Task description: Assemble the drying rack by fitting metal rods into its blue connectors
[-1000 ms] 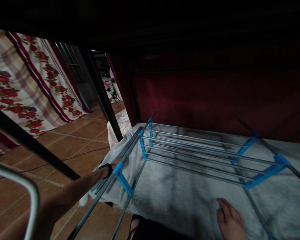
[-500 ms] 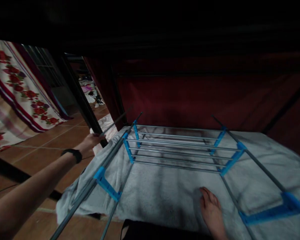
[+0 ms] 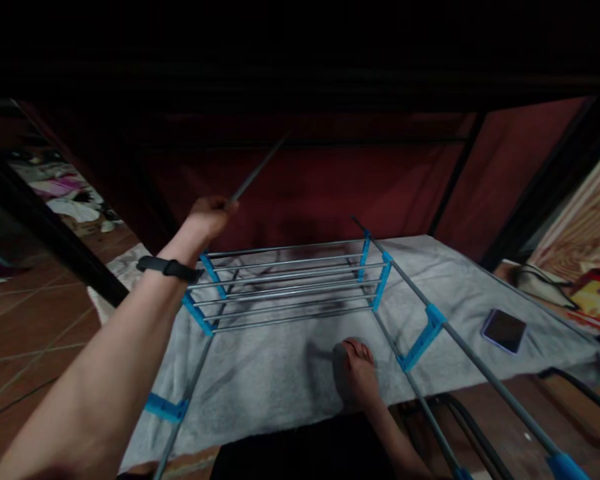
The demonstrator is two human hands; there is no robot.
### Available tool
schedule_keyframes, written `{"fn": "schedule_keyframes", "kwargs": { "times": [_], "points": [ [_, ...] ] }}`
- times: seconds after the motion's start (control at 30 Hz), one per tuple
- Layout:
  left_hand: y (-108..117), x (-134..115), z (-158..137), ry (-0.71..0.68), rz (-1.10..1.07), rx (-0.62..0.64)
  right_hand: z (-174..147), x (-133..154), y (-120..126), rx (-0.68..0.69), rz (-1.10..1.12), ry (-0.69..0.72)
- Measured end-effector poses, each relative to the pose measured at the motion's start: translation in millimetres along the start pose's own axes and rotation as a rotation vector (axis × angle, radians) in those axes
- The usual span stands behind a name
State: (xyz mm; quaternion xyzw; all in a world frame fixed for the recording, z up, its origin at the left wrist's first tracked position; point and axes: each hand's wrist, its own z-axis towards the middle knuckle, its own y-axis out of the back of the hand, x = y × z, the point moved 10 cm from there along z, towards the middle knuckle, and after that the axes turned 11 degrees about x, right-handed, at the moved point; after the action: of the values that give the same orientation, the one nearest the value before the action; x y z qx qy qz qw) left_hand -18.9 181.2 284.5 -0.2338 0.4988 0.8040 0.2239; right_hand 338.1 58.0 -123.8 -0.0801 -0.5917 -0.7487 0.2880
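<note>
My left hand (image 3: 211, 212) is closed round one end of a thin grey metal rod (image 3: 257, 172), which tilts up and to the right. It is raised above the left side of a rack frame of grey tubes (image 3: 295, 290) with blue plastic connectors (image 3: 423, 339). My left forearm, with a black wristband (image 3: 167, 267), hides part of the rack's left side. Between the rack's side tubes, my right hand (image 3: 363, 373) rests on a grey blanket (image 3: 275, 373), its fingers loosely extended and nothing seen in them.
A phone (image 3: 504, 331) lies on the blanket at the right. Beyond it are a red and yellow packet (image 3: 597, 300) and dark cables. A dark red cloth (image 3: 320, 193) hangs behind the rack, between dark posts. Tiled floor (image 3: 25, 320) shows at the left.
My left hand has lifted the rod and carried it rightward over the rack's left side. My view has turned to the right, bringing in the phone. My right hand still rests on the blanket.
</note>
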Motion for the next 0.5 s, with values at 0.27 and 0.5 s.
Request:
{"fn": "schedule_keyframes", "kwargs": {
  "times": [0.27, 0.5],
  "points": [
    [-91.7, -0.4, -124.9, -0.063, -0.088, 0.205, 3.0, -5.0, 1.6, 0.0, 0.128, -0.044],
    [-127.6, 53.7, -229.9, 0.138, -0.041, 0.187, 11.0, -32.0, 9.9, -0.073, 0.58, -0.195]
  ]
}}
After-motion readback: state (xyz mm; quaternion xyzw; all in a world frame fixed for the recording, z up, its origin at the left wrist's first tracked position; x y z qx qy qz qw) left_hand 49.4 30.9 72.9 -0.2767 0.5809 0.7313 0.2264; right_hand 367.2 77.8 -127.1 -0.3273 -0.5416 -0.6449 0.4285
